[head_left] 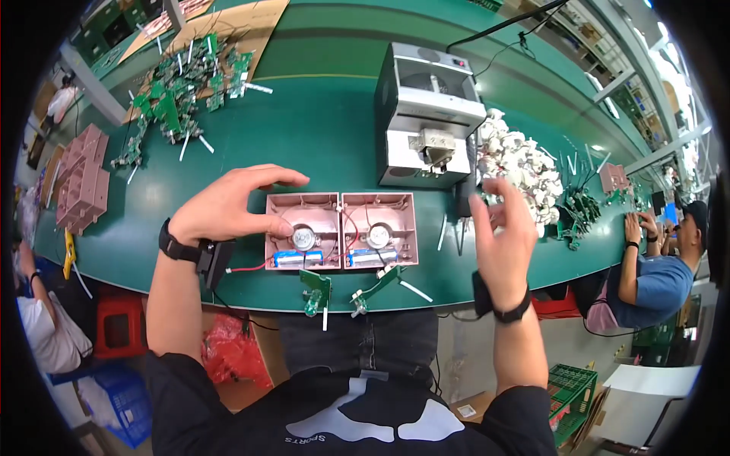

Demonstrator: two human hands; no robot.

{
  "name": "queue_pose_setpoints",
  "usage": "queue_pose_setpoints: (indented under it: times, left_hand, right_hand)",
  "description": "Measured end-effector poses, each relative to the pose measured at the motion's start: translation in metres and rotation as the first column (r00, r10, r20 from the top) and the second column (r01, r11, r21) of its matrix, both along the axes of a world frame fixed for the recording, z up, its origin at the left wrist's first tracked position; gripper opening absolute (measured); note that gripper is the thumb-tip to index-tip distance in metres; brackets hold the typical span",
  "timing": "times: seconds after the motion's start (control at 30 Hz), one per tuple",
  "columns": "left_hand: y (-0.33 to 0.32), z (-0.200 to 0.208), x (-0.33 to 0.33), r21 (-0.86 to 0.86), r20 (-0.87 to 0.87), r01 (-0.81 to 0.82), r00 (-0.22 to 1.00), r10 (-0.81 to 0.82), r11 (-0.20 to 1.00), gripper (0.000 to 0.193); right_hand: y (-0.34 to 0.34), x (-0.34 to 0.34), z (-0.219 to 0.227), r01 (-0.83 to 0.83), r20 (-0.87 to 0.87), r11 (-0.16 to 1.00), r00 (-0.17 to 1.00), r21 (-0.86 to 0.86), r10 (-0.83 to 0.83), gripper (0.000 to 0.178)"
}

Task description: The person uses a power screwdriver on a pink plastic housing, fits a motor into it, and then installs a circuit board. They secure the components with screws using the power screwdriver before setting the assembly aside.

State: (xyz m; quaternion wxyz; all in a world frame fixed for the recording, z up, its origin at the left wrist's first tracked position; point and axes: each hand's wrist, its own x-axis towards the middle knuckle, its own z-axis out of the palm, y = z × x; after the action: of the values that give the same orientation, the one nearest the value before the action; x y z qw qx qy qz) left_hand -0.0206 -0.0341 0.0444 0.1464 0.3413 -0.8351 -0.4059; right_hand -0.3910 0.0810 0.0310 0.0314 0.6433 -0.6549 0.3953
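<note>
Two small green circuit boards (315, 289) hang at the near edge of the green table (319, 137), below and between the fingertips of both hands, each tied by wires to a housing above. The two pink plastic housings (341, 229) sit side by side, touching, open side up; each is a shallow square tray holding a round silver speaker in the middle, a blue cylindrical battery along its near wall and thin red and black wires.

The left hand (228, 209) curls loosely with fingers spread, gripping nothing; its thumb tip rests against the left wall of the left housing. The right hand (503, 232) hovers open and released, just right of the right housing, not touching it.

Beyond the right fingers lies a heap of white plastic parts (517, 156). Beyond the housings stands a grey tape dispenser machine (426, 114). Far past the left fingers, more green circuit boards (179, 99) are scattered.
</note>
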Motion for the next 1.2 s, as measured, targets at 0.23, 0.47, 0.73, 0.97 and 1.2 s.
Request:
queue_pose_setpoints:
  times: [0.23,0.47,0.73,0.97,1.2]
  left_hand:
    - [-0.012,-0.024,0.01,0.042,-0.077,0.151,0.986,-0.148,0.988,0.076]
    - [-0.013,-0.037,0.008,0.022,-0.039,0.182,0.983,-0.181,0.983,0.08]
    - [-0.005,-0.032,-0.003,-0.134,-0.075,0.167,0.981,-0.178,0.977,0.077]
    - [0.005,-0.042,-0.007,-0.076,-0.115,0.104,0.987,-0.112,0.992,0.074]
    - [0.01,-0.038,-0.008,-0.127,-0.082,0.074,0.993,-0.085,0.989,0.072]
  right_hand:
    - [-0.042,-0.024,-0.034,0.167,-0.382,0.96,0.921,0.225,-0.071,0.067]
    - [-0.051,-0.099,-0.026,-0.017,0.424,0.923,0.891,0.384,-0.16,0.064]
    - [-0.034,-0.036,-0.017,0.168,-0.261,0.892,0.964,0.419,-0.058,0.08]
    - [-0.04,-0.064,-0.025,-0.063,0.374,0.93,0.923,0.363,-0.083,0.076]
    - [-0.03,-0.05,0.031,-0.133,0.734,0.984,0.656,-0.12,0.178,0.055]
